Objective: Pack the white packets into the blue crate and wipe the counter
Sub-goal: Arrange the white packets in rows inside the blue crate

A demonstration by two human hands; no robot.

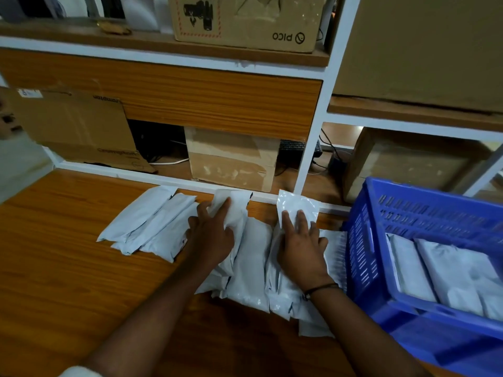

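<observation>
Several white packets lie side by side on the wooden counter (pixel 68 254). A group of three packets (pixel 152 221) sits at the left, apart from my hands. My left hand (pixel 212 232) rests on a packet (pixel 234 205) in the middle, fingers curled around its left edge. My right hand (pixel 302 243) lies flat, fingers spread, on another packet (pixel 296 205) near the crate. More packets (pixel 253 270) lie under and between my wrists. The blue crate (pixel 435 210) stands at the right and holds several white packets (pixel 446 270).
A white-framed shelf unit rises behind the counter, with cardboard boxes (pixel 231 159) in its lower bays, a PICO box (pixel 245 20) above and dark cables (pixel 329 151) at the back. The counter's left half holds nothing but wood grain.
</observation>
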